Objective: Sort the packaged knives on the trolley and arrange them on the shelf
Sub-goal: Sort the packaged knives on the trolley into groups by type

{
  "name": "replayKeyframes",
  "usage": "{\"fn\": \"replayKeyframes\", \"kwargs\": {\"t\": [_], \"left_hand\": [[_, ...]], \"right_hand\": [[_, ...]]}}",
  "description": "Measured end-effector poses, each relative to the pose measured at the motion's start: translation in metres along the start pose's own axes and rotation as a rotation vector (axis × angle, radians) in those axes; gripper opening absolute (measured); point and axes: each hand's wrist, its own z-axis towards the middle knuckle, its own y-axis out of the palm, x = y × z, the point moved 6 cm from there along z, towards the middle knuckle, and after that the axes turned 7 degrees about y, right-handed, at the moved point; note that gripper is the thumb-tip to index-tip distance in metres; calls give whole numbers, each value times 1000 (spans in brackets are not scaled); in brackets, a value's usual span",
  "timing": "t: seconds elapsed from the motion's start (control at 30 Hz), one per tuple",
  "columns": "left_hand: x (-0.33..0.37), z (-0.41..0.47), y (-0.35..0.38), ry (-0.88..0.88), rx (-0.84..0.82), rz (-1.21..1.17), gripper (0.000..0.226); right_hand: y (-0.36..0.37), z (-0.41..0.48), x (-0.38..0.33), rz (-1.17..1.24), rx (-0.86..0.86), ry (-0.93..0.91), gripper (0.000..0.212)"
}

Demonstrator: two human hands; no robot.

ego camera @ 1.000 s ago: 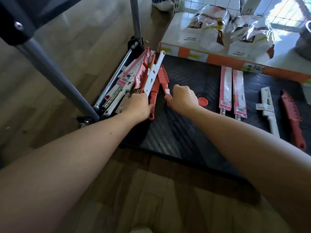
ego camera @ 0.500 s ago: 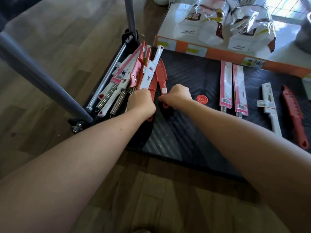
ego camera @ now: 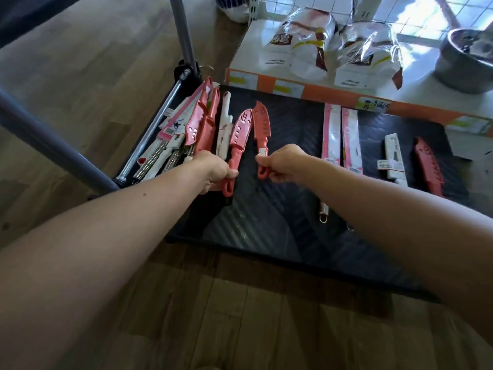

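Observation:
A black ribbed trolley deck (ego camera: 280, 209) carries a heap of packaged knives (ego camera: 186, 134) at its left end. My left hand (ego camera: 213, 169) grips the handle of a red sheathed knife (ego camera: 240, 132) at the edge of that heap. My right hand (ego camera: 285, 162) pinches the handle of a second red sheathed knife (ego camera: 261, 124), drawn a little to the right of the first. Further right lie two long knives in pink-white sleeves (ego camera: 340, 137), a white sheathed knife (ego camera: 393, 156) and another red sheathed knife (ego camera: 429, 166).
The trolley's grey push-handle tubes (ego camera: 53, 145) stand at left. Behind the deck runs a low white shelf with an orange price strip (ego camera: 320, 93), bearing two white bags (ego camera: 301, 46) and a steel pot (ego camera: 466, 60). Wooden floor surrounds the trolley.
Both hands have each taken a red knife by the handle and pulled it out of the heap; the right-hand knife has shifted rightwards, apart from the pile.

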Motion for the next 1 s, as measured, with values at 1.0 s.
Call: {"fn": "replayKeyframes", "kwargs": {"t": [1.0], "left_hand": [[97,-58,266,161,-256,-63,22]], "right_hand": [[-248,-39,152,-3,348,161,32]]}}
